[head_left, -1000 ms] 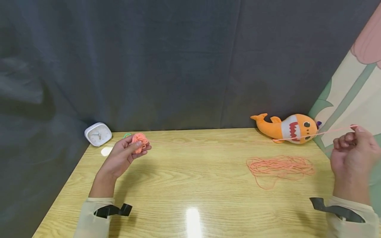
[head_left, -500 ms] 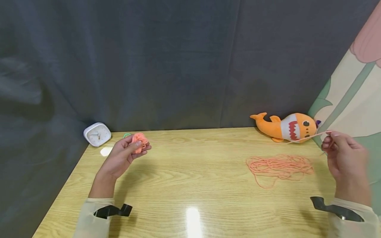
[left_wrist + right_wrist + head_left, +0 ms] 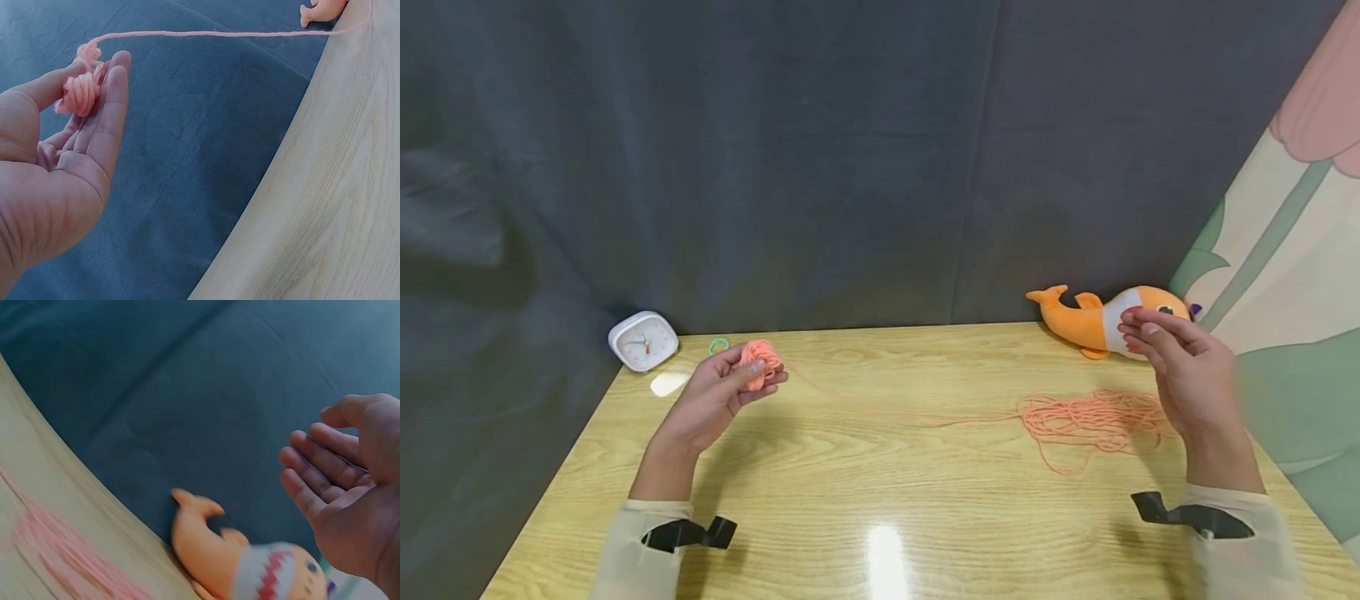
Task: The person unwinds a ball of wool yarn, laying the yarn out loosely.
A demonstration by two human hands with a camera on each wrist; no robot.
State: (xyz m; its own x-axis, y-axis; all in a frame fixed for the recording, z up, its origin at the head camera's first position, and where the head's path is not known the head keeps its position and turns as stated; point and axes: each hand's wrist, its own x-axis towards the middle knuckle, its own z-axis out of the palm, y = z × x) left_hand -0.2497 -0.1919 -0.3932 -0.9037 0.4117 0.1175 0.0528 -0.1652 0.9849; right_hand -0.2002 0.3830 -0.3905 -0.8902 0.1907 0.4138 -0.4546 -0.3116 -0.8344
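A small wound bundle of coral yarn (image 3: 762, 360) is pinched between the thumb and fingers of my left hand (image 3: 703, 402), raised over the table's left side. In the left wrist view a single strand (image 3: 206, 34) runs from the bundle (image 3: 81, 94) off to the right. It leads toward a loose, looped pile of the same yarn (image 3: 1086, 419) on the table at the right. My right hand (image 3: 1198, 375) is above the right side, beyond the pile, fingers loosely extended. The right wrist view shows that hand (image 3: 344, 487) with a bare palm, holding nothing.
An orange plush shark (image 3: 1071, 323) lies at the back right, partly behind my right hand. A white alarm clock (image 3: 643, 342) stands at the back left, near a green ring (image 3: 718, 343). Dark cloth (image 3: 850, 167) hangs behind the wooden table (image 3: 880, 483).
My right hand has let go of the strand it was pinching and moved left, in front of the plush shark. The strand now lies slack toward the pile. My left hand barely shifts.
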